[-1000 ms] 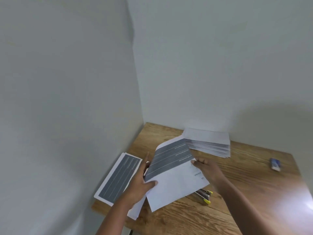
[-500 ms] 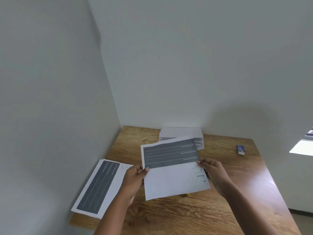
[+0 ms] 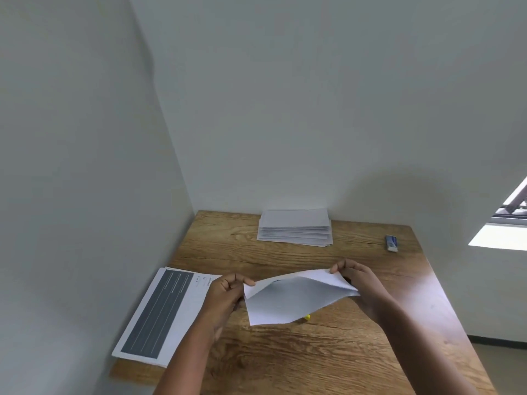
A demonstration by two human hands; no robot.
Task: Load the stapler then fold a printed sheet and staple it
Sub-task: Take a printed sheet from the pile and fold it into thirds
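Observation:
I hold a printed sheet (image 3: 288, 302) above the wooden table (image 3: 328, 352), bent over on itself so its white back faces me. My left hand (image 3: 228, 292) pinches its left edge. On the right edge, my right hand (image 3: 359, 280) pinches the two layers together. Under the sheet only a yellow tip of the stapler (image 3: 306, 317) shows; the rest of it is hidden.
A stack of printed sheets (image 3: 162, 312) with dark bands lies at the table's left front, against the left wall. A pile of folded white sheets (image 3: 295, 228) sits at the back by the wall. A small blue-and-white box (image 3: 391, 243) lies at the far right.
The sheet was held flat with its dark printed band facing me; now its far half has come over toward me and the white back shows. Both hands have kept their grip.

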